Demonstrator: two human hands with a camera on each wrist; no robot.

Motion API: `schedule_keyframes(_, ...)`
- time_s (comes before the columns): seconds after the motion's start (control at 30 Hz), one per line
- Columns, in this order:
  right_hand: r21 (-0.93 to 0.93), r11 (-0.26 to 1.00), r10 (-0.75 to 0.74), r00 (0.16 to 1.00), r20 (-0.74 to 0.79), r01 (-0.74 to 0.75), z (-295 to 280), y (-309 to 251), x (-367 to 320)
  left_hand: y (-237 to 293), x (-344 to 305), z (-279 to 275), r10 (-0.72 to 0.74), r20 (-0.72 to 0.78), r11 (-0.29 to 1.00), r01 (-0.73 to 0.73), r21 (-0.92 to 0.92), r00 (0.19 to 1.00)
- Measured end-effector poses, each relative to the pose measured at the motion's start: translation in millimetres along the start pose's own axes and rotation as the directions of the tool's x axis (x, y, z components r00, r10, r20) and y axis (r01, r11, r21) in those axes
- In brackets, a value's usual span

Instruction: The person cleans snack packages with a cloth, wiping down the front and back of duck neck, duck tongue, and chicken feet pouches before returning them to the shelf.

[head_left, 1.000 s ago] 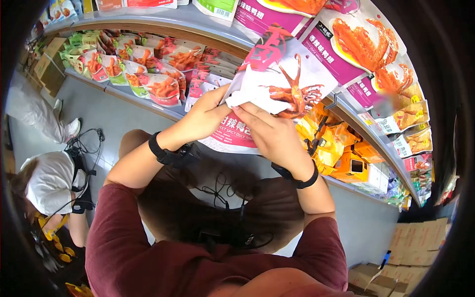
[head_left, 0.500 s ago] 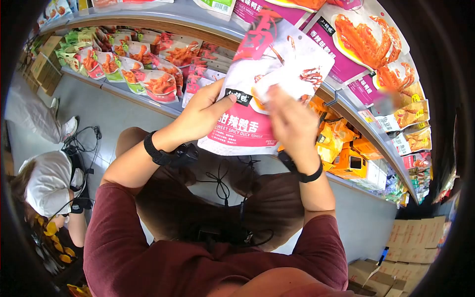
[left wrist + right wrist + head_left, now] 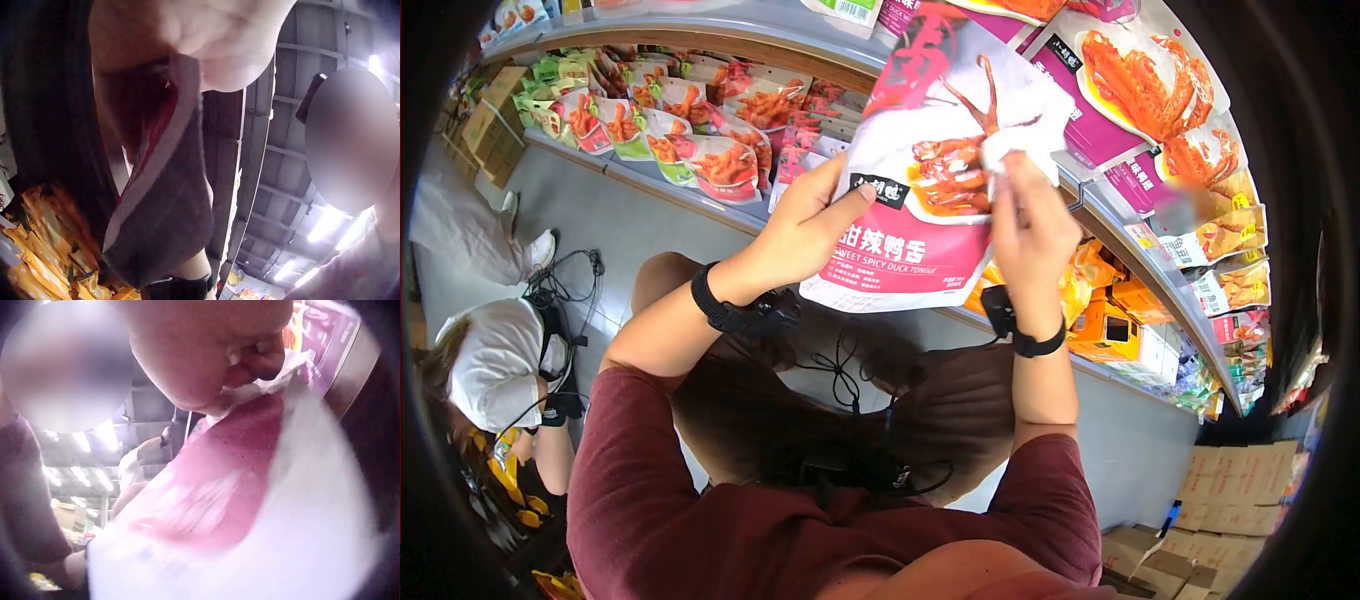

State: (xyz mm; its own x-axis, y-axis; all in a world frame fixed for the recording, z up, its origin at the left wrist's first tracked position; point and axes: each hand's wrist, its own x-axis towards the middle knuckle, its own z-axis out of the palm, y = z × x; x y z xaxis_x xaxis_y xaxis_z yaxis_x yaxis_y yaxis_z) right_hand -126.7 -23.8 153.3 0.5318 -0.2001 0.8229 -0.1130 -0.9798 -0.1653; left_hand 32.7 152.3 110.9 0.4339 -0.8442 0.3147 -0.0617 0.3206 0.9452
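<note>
A white and pink pouch labelled sweet spicy duck tongue (image 3: 920, 250) is held up tilted in front of the shelves. My left hand (image 3: 800, 228) grips its left edge, thumb on the printed front beside the black logo. My right hand (image 3: 1035, 235) pinches a crumpled white tissue (image 3: 1012, 150) against the front, over the upper right of the food picture. In the right wrist view, the tissue (image 3: 289, 370) shows under the curled fingers, above the pouch's pink area (image 3: 231, 469). The left wrist view shows the pouch's grey underside (image 3: 169, 206) hanging below the hand.
Purple duck wing pouches (image 3: 1090, 130) stand on the upper shelf (image 3: 730, 32) behind. Smaller snack pouches (image 3: 725, 170) line the lower shelf at left, and orange packages (image 3: 1105, 325) sit lower right. Another person (image 3: 500, 365) crouches at far left near black cables (image 3: 580, 285). Cardboard boxes (image 3: 1240, 490) lie at right.
My hands have parted from where they met over the tissue. The right hand has carried the tissue right and up across the pouch, whose front now faces me more; the left thumb sits by the logo.
</note>
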Motion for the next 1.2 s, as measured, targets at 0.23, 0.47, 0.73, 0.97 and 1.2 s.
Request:
schedule_keyframes(0.23, 0.152, 0.949, -0.315, 0.862, 0.396, 0.277, 3.1, -49.8, -11.6, -6.5, 4.2, 2.2, 0.043, -0.161, 0.979, -0.074, -0.188, 0.986)
schedule_keyframes(0.47, 0.015, 0.996, -0.083, 0.996, -0.029, 0.083, -17.0, -3.1, 12.0, 1.6, 1.5, -2.5, 0.034, -0.168, 0.954, -0.082, -0.289, 0.985)
schedule_keyframes(0.73, 0.089, 0.937, -0.347, 0.86, 0.376, 0.339, -1.6, -47.9, -11.4, -6.0, 4.2, -4.1, 0.078, -0.203, 0.953, -0.133, -0.272, 0.976)
schedule_keyframes(0.97, 0.074, 0.992, -0.101, 0.994, -0.03, 0.103, 0.7, -7.3, 4.0, 2.9, -3.1, -5.1, 0.081, -0.204, 0.956, -0.134, -0.261, 0.976)
schedule_keyframes(1.2, 0.888, 0.343, 0.155, 0.951, 0.268, -0.306, 30.3, -29.0, -42.7, 22.2, 2.9, -3.9, 0.526, 0.388, 0.663, -0.651, 0.369, 0.756)
